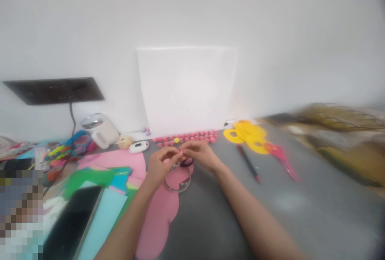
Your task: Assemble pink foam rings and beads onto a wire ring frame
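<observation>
Two hands are meeting over the grey bench (210, 220): left hand (159, 166) and right hand (200, 152) are pinching a small pink piece (179, 153) together, above the pink sheet (162, 208) and a clear ring (178, 184). Shaping seems under way; fine fingertip control is needed.

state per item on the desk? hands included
left hand: fingers pinched, meeting right hand
right hand: fingers pinched on something small, blurred
pink cut-out: flat, under hands
clear ring: lying on pink cut-out
scissors: lying flat, untouched
pen: lying flat, untouched
phone: screen dark
</observation>
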A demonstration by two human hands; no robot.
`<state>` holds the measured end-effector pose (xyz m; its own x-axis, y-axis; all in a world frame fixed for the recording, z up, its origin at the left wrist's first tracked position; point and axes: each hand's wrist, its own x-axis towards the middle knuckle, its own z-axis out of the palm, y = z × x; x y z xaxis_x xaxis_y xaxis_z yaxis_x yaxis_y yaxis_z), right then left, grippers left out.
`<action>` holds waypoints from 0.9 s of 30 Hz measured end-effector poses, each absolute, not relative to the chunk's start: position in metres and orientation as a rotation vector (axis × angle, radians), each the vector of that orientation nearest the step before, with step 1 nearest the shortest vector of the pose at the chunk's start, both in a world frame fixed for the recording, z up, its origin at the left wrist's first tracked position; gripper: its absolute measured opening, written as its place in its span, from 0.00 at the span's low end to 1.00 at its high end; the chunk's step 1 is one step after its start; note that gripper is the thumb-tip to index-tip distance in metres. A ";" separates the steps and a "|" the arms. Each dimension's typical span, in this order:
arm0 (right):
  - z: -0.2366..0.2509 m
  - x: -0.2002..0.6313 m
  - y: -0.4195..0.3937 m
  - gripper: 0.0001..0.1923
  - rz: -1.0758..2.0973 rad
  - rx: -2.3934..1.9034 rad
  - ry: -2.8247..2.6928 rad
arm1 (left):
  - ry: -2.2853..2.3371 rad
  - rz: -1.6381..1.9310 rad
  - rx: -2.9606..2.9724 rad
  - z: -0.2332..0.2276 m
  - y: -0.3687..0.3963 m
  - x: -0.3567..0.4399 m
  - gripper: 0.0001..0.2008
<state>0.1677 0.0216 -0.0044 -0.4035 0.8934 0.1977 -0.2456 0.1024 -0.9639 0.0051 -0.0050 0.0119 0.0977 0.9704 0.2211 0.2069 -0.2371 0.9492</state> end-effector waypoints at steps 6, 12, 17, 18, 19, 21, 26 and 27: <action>-0.007 0.165 0.023 0.13 1.506 -0.690 -1.329 | 1.165 1.255 1.699 0.008 -0.004 0.004 0.05; -0.006 0.165 0.022 0.12 1.509 -0.725 -1.340 | 1.143 1.390 2.045 0.006 -0.003 0.003 0.06; -0.002 0.165 0.020 0.14 1.516 -0.782 -1.395 | 1.054 1.543 2.373 0.000 0.001 0.002 0.08; -0.002 0.166 0.019 0.13 1.512 -0.782 -1.401 | 1.060 1.559 2.419 -0.001 0.002 0.002 0.09; -0.002 0.166 0.019 0.13 1.509 -0.777 -1.403 | 1.072 1.571 2.449 -0.002 0.002 0.002 0.09; -0.002 0.166 0.019 0.12 1.506 -0.767 -1.392 | 1.102 1.581 2.459 -0.002 0.002 0.002 0.08; -0.005 0.163 0.021 0.11 1.463 -0.767 -1.296 | 1.216 1.541 2.113 -0.001 -0.001 0.004 0.06; -0.006 0.163 0.022 0.10 1.441 -0.766 -1.277 | 1.239 1.528 2.017 0.000 -0.002 0.005 0.09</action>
<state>0.1626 0.0219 -0.0062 -0.2784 0.9471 0.1598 -0.2725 0.0816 -0.9587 0.0046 -0.0016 -0.0002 0.0501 0.7858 0.6164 0.4408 -0.5712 0.6924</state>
